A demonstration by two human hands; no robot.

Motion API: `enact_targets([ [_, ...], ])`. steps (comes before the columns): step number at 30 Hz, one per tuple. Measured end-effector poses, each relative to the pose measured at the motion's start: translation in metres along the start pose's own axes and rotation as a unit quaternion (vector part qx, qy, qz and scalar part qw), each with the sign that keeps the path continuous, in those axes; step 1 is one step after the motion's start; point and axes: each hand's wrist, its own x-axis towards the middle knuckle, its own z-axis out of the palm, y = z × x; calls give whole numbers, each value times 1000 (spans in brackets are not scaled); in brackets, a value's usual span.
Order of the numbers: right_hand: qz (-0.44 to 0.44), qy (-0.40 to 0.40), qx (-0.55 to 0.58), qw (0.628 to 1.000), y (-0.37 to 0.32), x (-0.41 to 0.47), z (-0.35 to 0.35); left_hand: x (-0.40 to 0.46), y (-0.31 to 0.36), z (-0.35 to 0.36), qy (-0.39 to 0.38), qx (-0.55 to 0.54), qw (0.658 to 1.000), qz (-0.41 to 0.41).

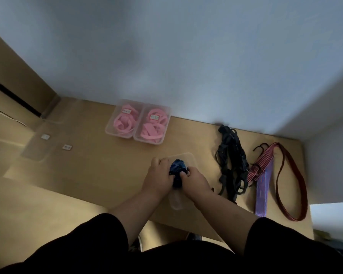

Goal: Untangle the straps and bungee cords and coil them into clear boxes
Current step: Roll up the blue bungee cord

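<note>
Both my hands bundle a blue strap over a clear box.

My left hand [159,175] and right hand [195,179] curl their fingers round the blue strap [177,171], which sits just above the clear box [186,158] in the middle of the table [91,171]. Far from me, two boxes [138,121] with pink coils stand side by side. To the right lie black straps [231,165], striped red cords [259,165], a purple strap [262,192] and a dark red loop [293,184]. On the left lie clear lids [46,141].
</note>
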Motion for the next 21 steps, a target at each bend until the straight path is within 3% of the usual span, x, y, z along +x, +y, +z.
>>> enact_targets([
  [6,20,-14,-18,1000,-3,5,3,1,-4,2,-8,-23,1000,19],
  [10,82,-13,38,996,-4,8,7,-1,-10,2,-20,-14,999,25],
  [21,151,80,161,972,-5,-2,29,-1,-8,-3,-61,-25,996,60],
])
